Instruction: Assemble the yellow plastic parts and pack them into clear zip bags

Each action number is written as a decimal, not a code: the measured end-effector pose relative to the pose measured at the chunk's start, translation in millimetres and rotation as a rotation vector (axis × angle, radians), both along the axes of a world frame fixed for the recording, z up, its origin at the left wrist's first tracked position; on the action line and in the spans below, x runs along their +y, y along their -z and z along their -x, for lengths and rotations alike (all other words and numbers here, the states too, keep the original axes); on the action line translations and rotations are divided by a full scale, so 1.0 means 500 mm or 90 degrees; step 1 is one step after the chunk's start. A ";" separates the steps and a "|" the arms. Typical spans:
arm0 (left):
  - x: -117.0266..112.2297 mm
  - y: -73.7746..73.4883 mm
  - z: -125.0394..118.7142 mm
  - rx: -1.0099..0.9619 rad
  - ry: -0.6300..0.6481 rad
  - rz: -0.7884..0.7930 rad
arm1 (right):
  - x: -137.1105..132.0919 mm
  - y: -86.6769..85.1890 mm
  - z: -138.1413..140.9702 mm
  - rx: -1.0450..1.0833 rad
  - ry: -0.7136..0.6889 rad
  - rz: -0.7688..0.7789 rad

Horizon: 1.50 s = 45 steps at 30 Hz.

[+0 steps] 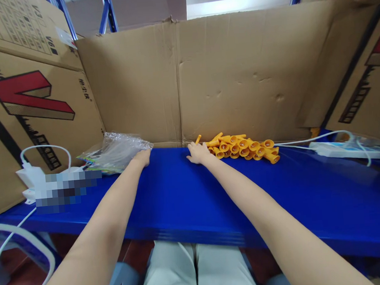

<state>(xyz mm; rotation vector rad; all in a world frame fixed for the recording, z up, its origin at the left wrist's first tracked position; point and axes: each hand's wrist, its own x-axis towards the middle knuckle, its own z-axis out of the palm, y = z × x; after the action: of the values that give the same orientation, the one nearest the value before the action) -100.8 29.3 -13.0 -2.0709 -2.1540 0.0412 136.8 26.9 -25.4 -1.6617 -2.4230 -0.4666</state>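
Observation:
At the right edge of a pile of clear plastic bags (120, 148), my left hand (143, 157) touches the film. Its fingers are mostly hidden, so I cannot tell whether they grip a bag. My right hand (197, 153) is at the left end of a heap of yellow-orange plastic horn-shaped pieces (243, 146). Its thumb is spread apart from the fingers. A thin orange stem rises just behind those fingers; whether they touch it is unclear. The pieces lie stacked on their sides, many with their round flared mouths facing me.
The blue tabletop (181, 196) runs in front of me. A tall cardboard wall (231, 77) closes the back, with a printed carton (42, 101) at left. A white power strip (338, 148) with cables lies right; a white plug adapter (33, 177) stands left.

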 end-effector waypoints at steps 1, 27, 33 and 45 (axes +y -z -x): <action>-0.001 -0.004 0.001 0.011 0.008 0.009 | -0.001 0.002 0.003 -0.010 0.008 -0.008; -0.080 0.013 -0.036 -0.133 0.377 -0.016 | -0.089 -0.040 -0.118 0.465 0.035 0.035; -0.060 -0.027 -0.078 -0.135 0.254 0.018 | -0.124 -0.026 -0.124 0.496 -0.078 0.142; -0.050 -0.025 -0.217 0.019 0.062 -0.005 | -0.124 -0.005 -0.149 0.314 -0.044 0.183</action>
<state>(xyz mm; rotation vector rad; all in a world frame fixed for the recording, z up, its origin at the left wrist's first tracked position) 7.7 4.5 -0.7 -2.1542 -2.0298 0.0528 211.5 -35.3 -23.0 -1.5503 -2.2294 0.2878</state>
